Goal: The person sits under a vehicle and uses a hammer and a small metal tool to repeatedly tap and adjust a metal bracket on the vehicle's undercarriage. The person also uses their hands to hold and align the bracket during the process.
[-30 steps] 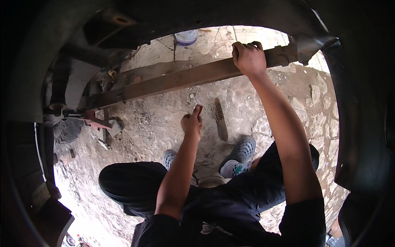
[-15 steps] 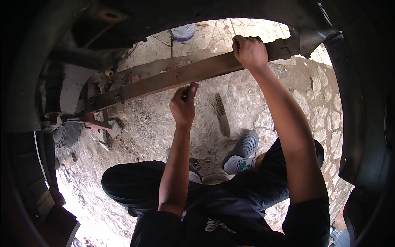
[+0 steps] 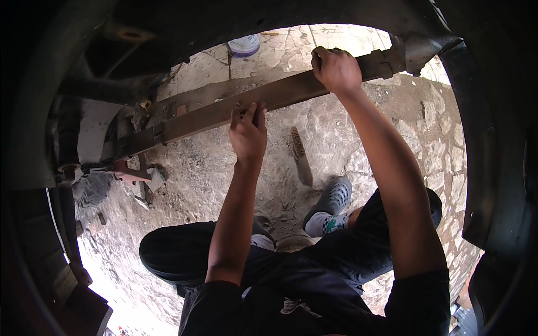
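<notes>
A long brown metal bar [image 3: 207, 115] runs slantwise across the view, higher at its right end. My right hand [image 3: 339, 73] is closed over its upper right part, the fingertips hidden behind the top edge. My left hand [image 3: 247, 137] is at the bar's lower edge near the middle, its fingers reaching onto the face beside a small round stud [image 3: 237, 105]. A small reddish-brown piece, perhaps folded sandpaper, is in its grip, now mostly covered by the fingers. On the ground below lies a wire brush [image 3: 301, 157], bristles up.
Dark vehicle bodywork [image 3: 487, 140] arches around me on both sides and above. A white and purple tub [image 3: 244, 46] stands beyond the bar. Left are a reddish metal stand [image 3: 131, 172] and a tyre [image 3: 91, 189]. My grey clog [image 3: 330, 196] rests on rough stony ground.
My left hand has risen from just below the bar onto its face, and its fingers have straightened somewhat. My right hand keeps its hold, shifting only slightly left in view.
</notes>
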Motion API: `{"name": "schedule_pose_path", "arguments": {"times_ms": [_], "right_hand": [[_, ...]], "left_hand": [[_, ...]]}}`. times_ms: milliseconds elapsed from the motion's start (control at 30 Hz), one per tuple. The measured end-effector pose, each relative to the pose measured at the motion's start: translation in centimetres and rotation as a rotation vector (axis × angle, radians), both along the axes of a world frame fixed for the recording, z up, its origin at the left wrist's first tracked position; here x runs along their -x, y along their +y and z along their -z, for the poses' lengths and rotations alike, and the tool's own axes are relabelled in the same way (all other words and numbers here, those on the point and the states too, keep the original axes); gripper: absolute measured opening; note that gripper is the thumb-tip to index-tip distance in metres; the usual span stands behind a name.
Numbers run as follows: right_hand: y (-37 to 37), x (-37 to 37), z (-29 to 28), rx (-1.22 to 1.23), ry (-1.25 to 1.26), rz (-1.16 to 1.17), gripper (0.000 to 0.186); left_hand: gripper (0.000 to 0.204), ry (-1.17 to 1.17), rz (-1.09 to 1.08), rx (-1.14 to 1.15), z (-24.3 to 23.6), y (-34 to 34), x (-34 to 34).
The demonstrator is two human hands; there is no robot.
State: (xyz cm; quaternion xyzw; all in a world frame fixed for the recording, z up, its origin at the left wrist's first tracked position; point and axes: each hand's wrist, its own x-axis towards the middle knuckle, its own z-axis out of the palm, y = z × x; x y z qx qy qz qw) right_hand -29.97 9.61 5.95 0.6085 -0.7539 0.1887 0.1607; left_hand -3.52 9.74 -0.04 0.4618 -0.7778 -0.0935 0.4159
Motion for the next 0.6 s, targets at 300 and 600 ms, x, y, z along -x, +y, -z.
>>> {"name": "schedule_pose_path", "arguments": {"times_ms": [300,600], "right_hand": [[0.1,-0.1,-0.2,-0.007,-0.022,-0.01,0.019],[0.1,0.0,-0.3,-0.029,-0.033,0.004,0.019]], "left_hand": [[0.021,-0.124,0.008,0.082,0.1,0.2,0.1],[0.015,-0.201,0.106,0.14,-0.6,-0.4,-1.4]]}}
